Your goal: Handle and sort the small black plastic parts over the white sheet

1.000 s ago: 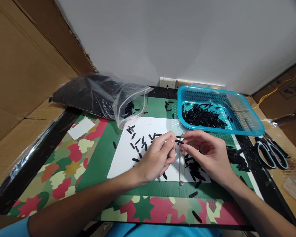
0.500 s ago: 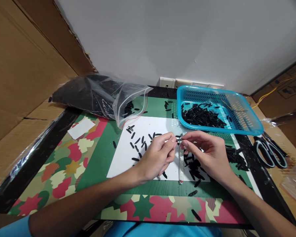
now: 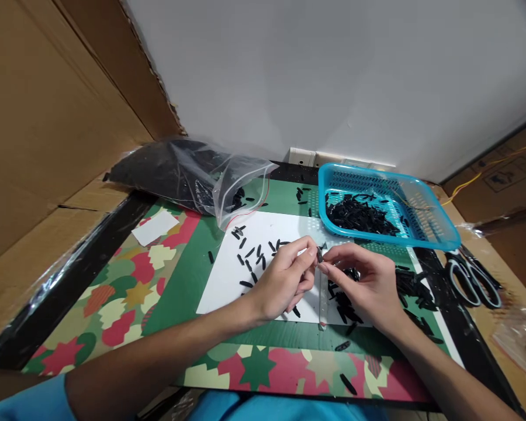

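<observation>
A small black elongated piece (image 3: 319,255) is pinched between my two hands. My left hand (image 3: 287,275) is closed, fingers curled, with thumb and forefinger at the piece's left side. From the other side, my right hand (image 3: 368,280) grips it with thumb and fingertips. Below them a slim, clear, stick-like tool (image 3: 323,301) with a reddish end lies on a white sheet of paper (image 3: 223,286). Loose black pieces (image 3: 248,263) are scattered over the paper to the left, and a denser cluster (image 3: 346,307) lies partly under my right hand.
A blue plastic basket (image 3: 453,237) with many black pieces stands at the back right. Scissors (image 3: 473,280) lie beyond it, near the right edge. A clear zip bag (image 3: 170,169) full of black material sits at back left, near a white paper scrap (image 3: 155,228).
The view has shifted slightly. Both hands stay together at nearly the same place, and the black piece between the fingertips has turned from lying crosswise to more upright.
</observation>
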The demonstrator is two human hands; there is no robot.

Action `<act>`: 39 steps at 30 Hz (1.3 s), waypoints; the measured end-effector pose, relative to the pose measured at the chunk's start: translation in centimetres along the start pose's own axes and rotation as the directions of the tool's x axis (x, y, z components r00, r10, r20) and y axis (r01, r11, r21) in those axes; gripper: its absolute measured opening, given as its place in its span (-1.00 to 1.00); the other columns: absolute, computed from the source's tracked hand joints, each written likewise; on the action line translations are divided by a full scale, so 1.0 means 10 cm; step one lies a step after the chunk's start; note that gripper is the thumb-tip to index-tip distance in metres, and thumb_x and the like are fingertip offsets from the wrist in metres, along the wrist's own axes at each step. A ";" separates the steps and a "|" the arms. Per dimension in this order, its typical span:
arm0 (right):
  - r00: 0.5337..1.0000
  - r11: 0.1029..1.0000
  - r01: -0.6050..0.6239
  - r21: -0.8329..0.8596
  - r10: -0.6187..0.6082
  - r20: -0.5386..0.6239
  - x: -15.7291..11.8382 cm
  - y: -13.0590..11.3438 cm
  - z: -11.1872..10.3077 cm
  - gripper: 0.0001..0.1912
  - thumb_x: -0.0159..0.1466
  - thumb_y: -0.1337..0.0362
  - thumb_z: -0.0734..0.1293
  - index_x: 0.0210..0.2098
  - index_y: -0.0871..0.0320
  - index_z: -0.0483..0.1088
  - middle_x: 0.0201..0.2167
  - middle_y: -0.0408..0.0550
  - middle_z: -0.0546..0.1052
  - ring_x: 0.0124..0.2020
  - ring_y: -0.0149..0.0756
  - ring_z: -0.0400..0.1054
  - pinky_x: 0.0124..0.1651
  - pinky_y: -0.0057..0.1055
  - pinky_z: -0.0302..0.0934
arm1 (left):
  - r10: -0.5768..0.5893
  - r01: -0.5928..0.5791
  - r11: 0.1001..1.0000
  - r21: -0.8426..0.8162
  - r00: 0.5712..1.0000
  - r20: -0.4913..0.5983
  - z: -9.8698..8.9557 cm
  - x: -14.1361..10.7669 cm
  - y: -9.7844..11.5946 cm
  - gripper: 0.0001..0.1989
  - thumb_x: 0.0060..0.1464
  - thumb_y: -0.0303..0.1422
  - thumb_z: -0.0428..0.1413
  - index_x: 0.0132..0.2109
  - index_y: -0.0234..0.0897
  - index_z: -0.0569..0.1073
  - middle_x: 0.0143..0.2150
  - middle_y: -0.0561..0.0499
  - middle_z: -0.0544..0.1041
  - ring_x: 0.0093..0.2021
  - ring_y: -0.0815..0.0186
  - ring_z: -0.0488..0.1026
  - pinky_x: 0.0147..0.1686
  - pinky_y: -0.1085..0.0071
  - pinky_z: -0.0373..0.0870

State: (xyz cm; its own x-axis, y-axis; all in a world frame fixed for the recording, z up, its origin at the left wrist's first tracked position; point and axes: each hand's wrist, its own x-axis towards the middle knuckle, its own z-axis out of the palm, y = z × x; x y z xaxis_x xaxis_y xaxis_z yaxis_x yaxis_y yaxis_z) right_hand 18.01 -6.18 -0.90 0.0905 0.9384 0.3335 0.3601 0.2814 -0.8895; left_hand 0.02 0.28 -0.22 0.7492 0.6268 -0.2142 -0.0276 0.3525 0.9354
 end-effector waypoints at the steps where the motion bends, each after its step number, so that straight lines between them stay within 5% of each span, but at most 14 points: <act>1: 1.000 1.000 0.020 -0.014 -0.020 0.004 0.00 0.00 0.00 -0.94 0.35 0.36 0.50 -0.25 0.08 0.59 -0.33 -0.20 0.66 -0.38 -0.44 0.53 -0.30 -0.57 0.45 | -0.005 0.005 1.000 0.008 1.000 0.010 0.00 0.00 0.00 -0.62 0.45 0.05 -0.03 -0.20 -0.14 0.22 -0.62 0.32 0.10 -0.78 0.54 -0.07 -0.80 0.66 -0.02; 6: 0.999 0.998 0.051 -0.044 -0.052 -0.008 -0.02 0.02 -0.01 -0.91 0.34 0.35 0.52 -0.25 0.08 0.55 -0.35 -0.21 0.62 -0.39 -0.45 0.49 -0.31 -0.56 0.42 | -0.022 0.020 0.999 0.037 0.998 0.051 -0.01 -0.01 -0.01 -0.64 0.44 0.04 0.00 -0.17 -0.13 0.23 -0.63 0.33 0.09 -0.77 0.54 -0.07 -0.79 0.67 0.01; 12: 0.999 1.000 0.029 0.004 -0.029 -0.014 -0.01 0.02 -0.02 -0.69 0.31 0.34 0.56 0.01 0.03 0.53 -0.27 -0.21 0.65 -0.34 -0.42 0.54 -0.27 -0.54 0.48 | -0.019 0.016 0.999 0.041 0.998 0.062 -0.01 0.00 0.00 -0.65 0.42 0.02 0.03 -0.18 -0.13 0.21 -0.66 0.35 0.08 -0.78 0.54 -0.08 -0.80 0.69 0.00; 25: 0.998 0.999 0.048 0.011 -0.047 -0.048 0.00 0.04 -0.04 -0.82 0.29 0.34 0.58 -0.15 0.07 0.57 -0.25 -0.17 0.67 -0.37 -0.42 0.57 -0.30 -0.54 0.52 | 0.001 -0.005 0.998 0.065 0.998 0.063 -0.05 0.03 -0.02 -0.68 0.40 0.01 0.07 -0.10 -0.12 0.27 -0.66 0.35 0.13 -0.79 0.54 -0.04 -0.79 0.68 0.02; 32: 0.996 0.998 0.054 -0.018 -0.055 -0.063 -0.01 0.05 -0.07 -0.85 0.25 0.34 0.60 -0.29 0.09 0.57 -0.37 -0.21 0.65 -0.43 -0.43 0.52 -0.31 -0.54 0.48 | -0.119 0.114 0.992 0.049 0.985 0.123 -0.05 0.02 0.04 -0.68 0.44 0.00 0.00 -0.13 -0.12 0.22 -0.60 0.32 0.18 -0.78 0.54 0.00 -0.80 0.68 0.02; 39: 0.985 0.961 -0.163 0.225 0.170 -0.012 0.04 -0.01 -0.07 -0.91 0.28 0.29 0.57 -0.27 0.11 0.61 -0.38 -0.14 0.67 -0.47 -0.39 0.57 -0.36 -0.52 0.51 | -0.031 0.026 0.998 0.052 0.995 0.095 -0.03 0.03 0.01 -0.67 0.45 0.03 -0.02 -0.12 -0.12 0.22 -0.60 0.33 0.17 -0.78 0.54 0.01 -0.80 0.69 0.04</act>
State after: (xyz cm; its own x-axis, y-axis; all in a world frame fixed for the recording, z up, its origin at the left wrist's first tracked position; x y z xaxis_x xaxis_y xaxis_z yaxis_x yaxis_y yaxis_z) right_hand 18.68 -5.96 -0.42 0.1616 0.9700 0.1815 0.1223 0.1628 -0.9790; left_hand -0.01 0.71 -0.23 0.8089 0.5470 -0.2158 0.0269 0.3322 0.9428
